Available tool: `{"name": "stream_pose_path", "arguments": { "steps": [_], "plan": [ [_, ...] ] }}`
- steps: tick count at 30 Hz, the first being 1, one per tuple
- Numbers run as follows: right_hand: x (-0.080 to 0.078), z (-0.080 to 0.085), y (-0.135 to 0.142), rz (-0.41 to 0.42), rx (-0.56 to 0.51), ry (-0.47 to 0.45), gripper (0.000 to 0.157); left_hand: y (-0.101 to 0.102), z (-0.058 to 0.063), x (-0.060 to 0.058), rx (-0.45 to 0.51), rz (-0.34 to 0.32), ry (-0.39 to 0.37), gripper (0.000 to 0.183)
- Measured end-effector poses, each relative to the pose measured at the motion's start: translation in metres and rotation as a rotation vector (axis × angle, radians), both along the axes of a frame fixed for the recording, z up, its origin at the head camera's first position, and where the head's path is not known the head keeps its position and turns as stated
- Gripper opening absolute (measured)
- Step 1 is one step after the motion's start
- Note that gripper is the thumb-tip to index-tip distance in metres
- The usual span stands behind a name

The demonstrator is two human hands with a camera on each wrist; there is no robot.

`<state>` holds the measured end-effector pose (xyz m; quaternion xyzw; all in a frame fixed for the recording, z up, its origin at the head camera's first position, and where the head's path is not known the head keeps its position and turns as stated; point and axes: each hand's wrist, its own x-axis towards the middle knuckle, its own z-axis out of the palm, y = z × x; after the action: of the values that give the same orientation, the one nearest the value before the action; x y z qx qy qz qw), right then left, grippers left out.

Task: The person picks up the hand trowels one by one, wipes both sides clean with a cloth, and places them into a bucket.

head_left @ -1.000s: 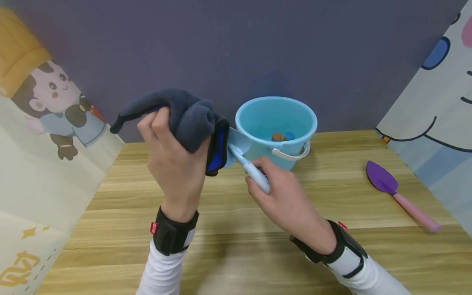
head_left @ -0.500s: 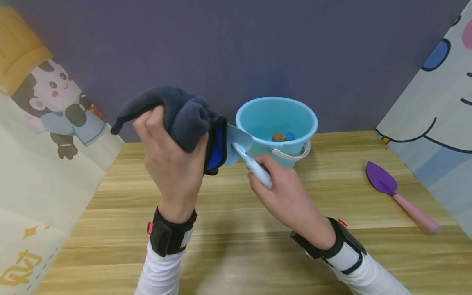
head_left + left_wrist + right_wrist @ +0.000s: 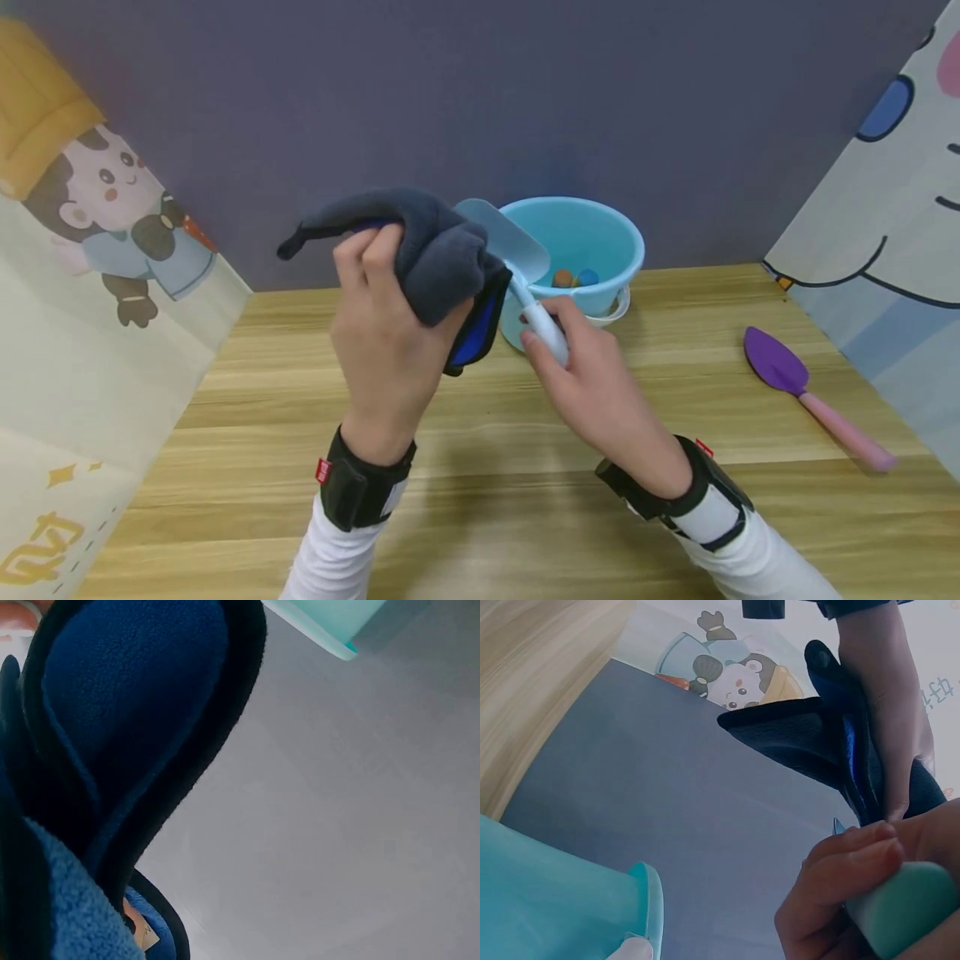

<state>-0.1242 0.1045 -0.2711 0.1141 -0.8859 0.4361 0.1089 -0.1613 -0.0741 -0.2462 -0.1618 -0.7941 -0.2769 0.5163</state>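
My left hand [image 3: 390, 342] grips a bunched cloth [image 3: 442, 271], dark grey outside and bright blue inside with black edging. One end of it droops to the left. My right hand [image 3: 596, 371] holds a light blue toy shovel [image 3: 549, 335] by the handle. Its blade [image 3: 517, 237] tilts up to the left, right at the cloth's right side, and overlaps the bucket's [image 3: 626, 233] rim in the head view. Up close, the left wrist view shows the cloth's blue lining [image 3: 135, 682]. In the right wrist view the shovel's handle end [image 3: 911, 911] sticks out of my fingers.
The light blue bucket stands against the dark back panel [image 3: 375, 100] with an orange piece [image 3: 562, 278] and a blue piece [image 3: 588, 277] inside. On the wooden tabletop [image 3: 510, 500] at the right lies a purple toy shovel [image 3: 780, 364] with a pink handle. Printed panels flank both sides.
Both hands have shifted right, the left one further, bringing the cloth along. The shovel's blade has risen from beside the cloth's lower edge and shows more fully above it.
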Motion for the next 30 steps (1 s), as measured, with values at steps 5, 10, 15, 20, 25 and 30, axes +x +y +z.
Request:
{"name": "stream_pose_path", "arguments": {
  "steps": [5, 10, 15, 20, 25, 30],
  "plan": [
    [0.0003, 0.0011, 0.0013, -0.021, -0.003, 0.0, 0.028, 0.0036, -0.0019, 0.001, -0.057, -0.02, -0.05, 0.063],
    [0.001, 0.0002, 0.0021, -0.02, 0.0, 0.029, 0.027, 0.0044, -0.0029, 0.0007, -0.119, -0.029, -0.097, 0.067],
    [0.0027, -0.0013, 0.0003, 0.001, 0.034, 0.078, 0.027, 0.0046, -0.0037, 0.0007, -0.118, 0.001, -0.096, 0.068],
    [0.0049, -0.0014, -0.0029, 0.008, 0.065, 0.081, 0.025, 0.004, -0.0034, 0.0016, -0.083, 0.044, -0.087, 0.067],
    [0.0071, -0.0008, -0.0053, 0.01, 0.081, 0.072, 0.024, 0.0029, -0.0029, 0.0012, -0.045, 0.071, -0.066, 0.065],
    [0.0081, -0.0007, -0.0062, 0.01, 0.091, 0.082, 0.023, 0.0008, -0.0024, -0.0008, -0.023, 0.08, -0.043, 0.064]
  ]
}}
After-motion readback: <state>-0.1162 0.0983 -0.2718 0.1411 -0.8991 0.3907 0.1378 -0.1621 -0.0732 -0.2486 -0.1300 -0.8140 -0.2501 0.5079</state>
